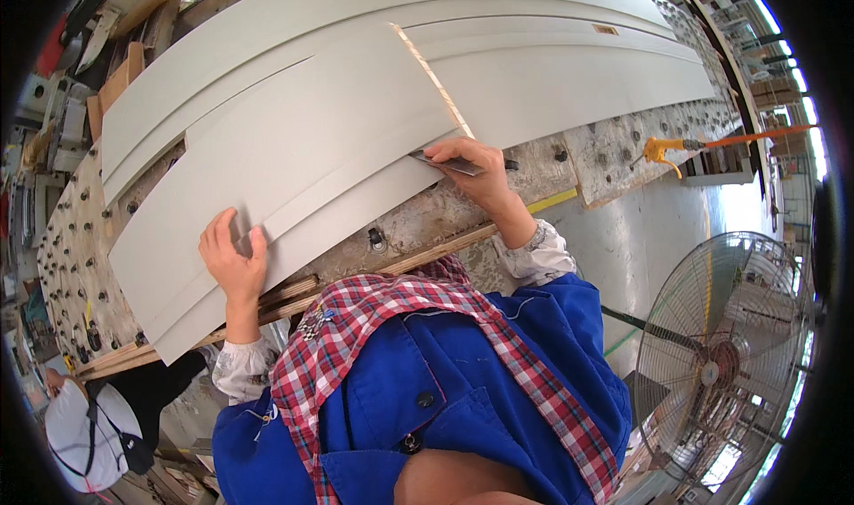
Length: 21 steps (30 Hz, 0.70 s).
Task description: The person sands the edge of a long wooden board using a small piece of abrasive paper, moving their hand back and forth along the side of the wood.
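Observation:
A light grey board (pixel 280 151) with stepped lengthwise grooves lies at an angle over other grey boards. Its right end edge (pixel 432 81) shows bare wood. My right hand (pixel 470 164) grips a thin, flat metal scraper blade (pixel 457 164) at the near right corner of this board. The blade's left tip lies along the board's groove; whether it touches is hard to tell. Toward the board's left end, my left hand (pixel 233 255) is at the near stepped edge. Its fingers are apart and it holds nothing.
Under the upper board lie more grey boards (pixel 567 84), one with a small rectangular cutout (pixel 605 30). The worktable (pixel 413 218) is studded with black knobs. A yellow air blow gun (pixel 660 151) hangs on an orange hose. A large fan (pixel 720 358) stands right; another person (pixel 93 431) is lower left.

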Motion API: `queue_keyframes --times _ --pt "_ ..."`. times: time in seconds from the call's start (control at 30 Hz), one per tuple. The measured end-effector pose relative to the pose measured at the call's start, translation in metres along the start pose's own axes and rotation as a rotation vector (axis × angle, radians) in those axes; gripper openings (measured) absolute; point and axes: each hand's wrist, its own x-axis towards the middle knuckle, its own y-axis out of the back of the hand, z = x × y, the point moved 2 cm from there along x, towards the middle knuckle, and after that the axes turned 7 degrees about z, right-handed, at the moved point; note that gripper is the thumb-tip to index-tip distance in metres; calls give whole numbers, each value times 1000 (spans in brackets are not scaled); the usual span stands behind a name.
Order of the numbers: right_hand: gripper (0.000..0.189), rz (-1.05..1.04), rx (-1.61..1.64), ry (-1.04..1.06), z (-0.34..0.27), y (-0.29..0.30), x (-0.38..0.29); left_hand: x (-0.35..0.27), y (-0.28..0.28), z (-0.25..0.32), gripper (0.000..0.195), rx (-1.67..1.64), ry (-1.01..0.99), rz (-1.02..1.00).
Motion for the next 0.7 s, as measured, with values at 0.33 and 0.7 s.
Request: queue_keyframes --times 0.33,0.7 --pt "18 -71 -94 235 -9 -6 0 5 3 0 38 9 -31 -19" --pt "17 69 271 -770 -70 -90 -42 4 4 3 39 -161 -21 -66"
